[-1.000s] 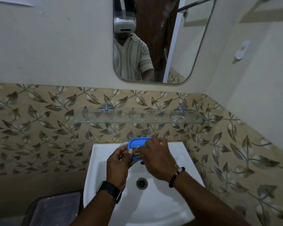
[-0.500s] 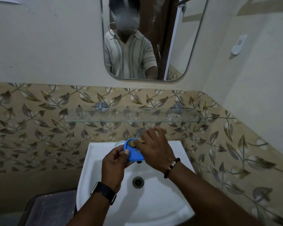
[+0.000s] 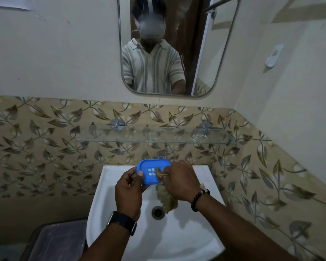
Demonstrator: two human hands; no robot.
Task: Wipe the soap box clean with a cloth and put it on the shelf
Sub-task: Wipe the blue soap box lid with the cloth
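Over the sink (image 3: 109, 185), the left hand (image 3: 129, 187) pinches the soap box (image 3: 149, 167) steady while the right hand (image 3: 181, 180), gripping the cloth (image 3: 167, 197), should scrub every corner (drain holes too).

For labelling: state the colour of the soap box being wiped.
Blue: the rounded plastic soap box, head view.

Over the back edge of the white sink (image 3: 192, 236), the left hand (image 3: 128, 191) grips the blue soap box (image 3: 151, 166) by its left rim. The right hand (image 3: 181, 182) presses a brownish cloth (image 3: 167, 199) into it. The glass shelf (image 3: 139, 137) hangs above.
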